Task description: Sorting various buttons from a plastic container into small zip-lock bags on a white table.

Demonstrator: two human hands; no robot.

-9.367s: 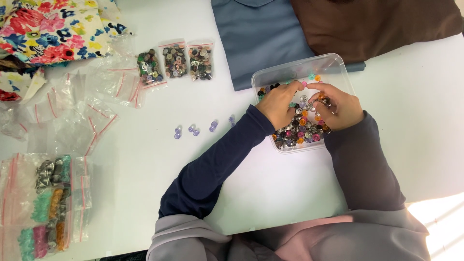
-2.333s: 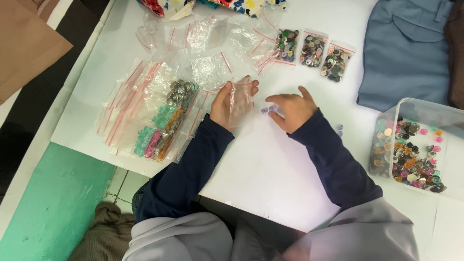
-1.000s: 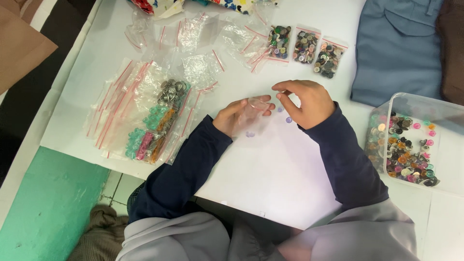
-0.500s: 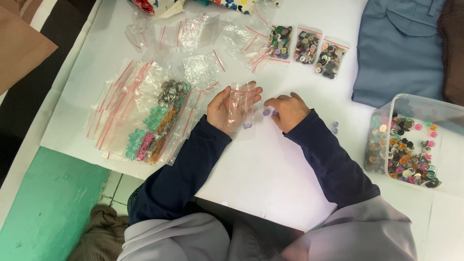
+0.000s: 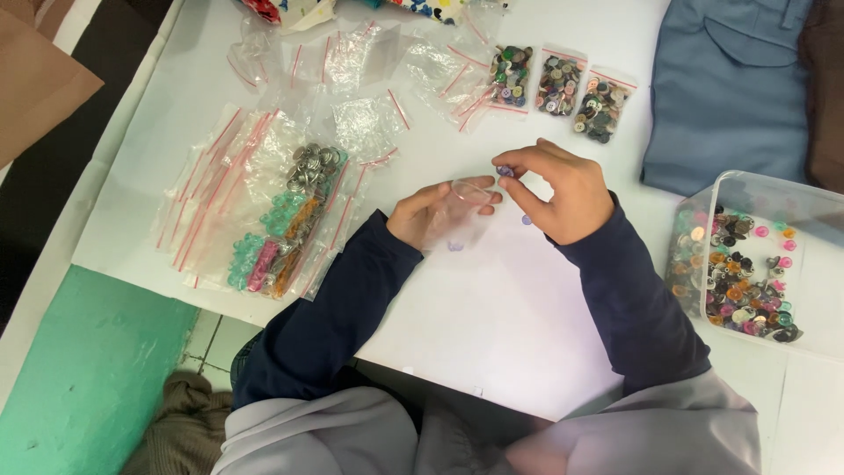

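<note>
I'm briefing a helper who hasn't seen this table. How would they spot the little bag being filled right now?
Start at the clear plastic tub of mixed buttons on the white table's right side, then look left to the two hands. The small clear bag is in the left hand, mouth open toward the right hand's lilac button. Unlike other bags, it is lifted and nearly empty.

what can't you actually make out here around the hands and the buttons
- Small clear bag in the left hand, head view: button count inside, too small and see-through.
- Purple button pinched by the right hand: shape hidden by fingertips.
- Clear plastic tub of mixed buttons: right side cut off by the frame edge.
- Three filled button bags: single buttons too small.
</note>
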